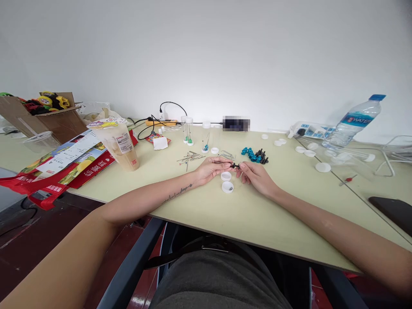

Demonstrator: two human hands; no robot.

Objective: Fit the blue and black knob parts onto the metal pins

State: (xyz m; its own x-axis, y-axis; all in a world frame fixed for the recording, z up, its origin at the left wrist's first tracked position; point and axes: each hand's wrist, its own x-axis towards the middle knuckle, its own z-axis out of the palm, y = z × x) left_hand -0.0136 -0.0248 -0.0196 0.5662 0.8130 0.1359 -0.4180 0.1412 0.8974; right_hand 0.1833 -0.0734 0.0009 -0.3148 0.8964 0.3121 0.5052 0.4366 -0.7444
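Note:
Above the table, in front of my body, my left hand [208, 170] and my right hand [256, 177] meet at their fingertips. Between them they pinch a small black bolt-like piece [236, 165], partly covered by the fingers. Just below lie two shallow white caps [227, 187]; the nearer one has something small and dark inside. Beyond my right hand sit a heap of small blue pieces [252, 155] and a heap of black bolt-like pieces [262, 157]. Thin pins with coloured tips [189, 159] are scattered past my left hand.
Clear tubes [187, 131] stand at the back near a blurred dark device [236, 124]. On the left are a sealed drink cup [120, 148], a red bag [93, 167] and a cardboard box [51, 124]. A water bottle [355, 122] and a dark phone [392, 212] are right.

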